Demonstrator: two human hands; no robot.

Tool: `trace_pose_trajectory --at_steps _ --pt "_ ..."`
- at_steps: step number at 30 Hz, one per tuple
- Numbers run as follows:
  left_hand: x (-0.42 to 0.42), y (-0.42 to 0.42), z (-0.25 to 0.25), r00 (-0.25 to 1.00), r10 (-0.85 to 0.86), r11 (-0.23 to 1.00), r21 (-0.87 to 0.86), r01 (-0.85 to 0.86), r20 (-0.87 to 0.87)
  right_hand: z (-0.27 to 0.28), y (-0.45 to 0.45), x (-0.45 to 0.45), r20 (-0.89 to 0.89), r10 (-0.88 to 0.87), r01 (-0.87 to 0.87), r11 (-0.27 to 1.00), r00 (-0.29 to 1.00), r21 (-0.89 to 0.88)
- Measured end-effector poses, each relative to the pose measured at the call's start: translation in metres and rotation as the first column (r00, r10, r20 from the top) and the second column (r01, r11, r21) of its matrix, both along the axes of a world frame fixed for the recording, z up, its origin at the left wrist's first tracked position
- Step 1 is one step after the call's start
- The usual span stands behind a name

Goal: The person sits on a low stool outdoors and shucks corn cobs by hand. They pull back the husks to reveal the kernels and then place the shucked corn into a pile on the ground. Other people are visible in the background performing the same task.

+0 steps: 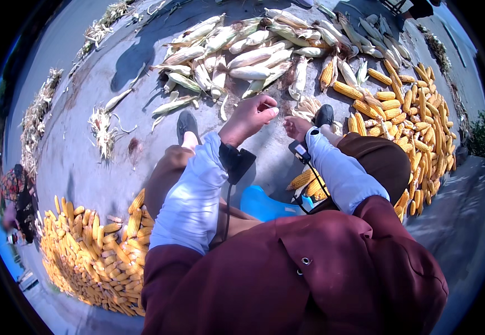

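My left hand [251, 116] is over the concrete between my feet, fingers curled and apart, with nothing seen in it. Close by on the right, my right hand [297, 127] has bent fingers; whether it holds anything cannot be told. Beyond both hands lies a heap of corn ears in pale husks [248, 63]. A partly husked ear [327, 76] shows yellow kernels at that heap's near right side. Just past my right hand is a bunch of loose corn husks [307, 106]. A few husked cobs [305, 180] lie between my legs.
A large pile of husked yellow cobs [426, 121] spreads at the right, another [96, 255] at the lower left. A blue plastic object [263, 205] is beneath me. One unhusked ear [118, 99] and a husk clump [102, 130] lie on the left. People are at the far left edge.
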State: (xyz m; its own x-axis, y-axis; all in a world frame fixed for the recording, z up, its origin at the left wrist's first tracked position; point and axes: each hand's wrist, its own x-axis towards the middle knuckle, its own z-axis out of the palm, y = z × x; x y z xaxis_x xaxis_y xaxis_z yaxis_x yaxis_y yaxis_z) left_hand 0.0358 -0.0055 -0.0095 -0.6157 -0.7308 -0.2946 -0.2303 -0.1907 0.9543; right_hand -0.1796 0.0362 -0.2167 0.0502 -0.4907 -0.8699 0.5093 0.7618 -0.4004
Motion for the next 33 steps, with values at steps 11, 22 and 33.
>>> trace_pose_trajectory --at_steps 11,22,33 --pt "0.005 0.006 0.027 0.999 0.035 0.999 -0.042 -0.034 0.011 -0.055 -0.090 -0.003 -0.628 0.257 -0.429 0.893 0.734 -0.137" --pt "0.023 0.005 0.027 0.993 0.113 0.993 -0.038 -0.112 0.016 -0.031 -0.189 0.029 -0.991 0.131 -0.747 0.658 -0.015 0.099" --pt "0.029 0.001 0.024 0.994 0.099 0.993 -0.072 -0.096 0.036 -0.048 -0.214 0.056 -0.896 0.336 -0.742 0.513 -0.290 0.433"
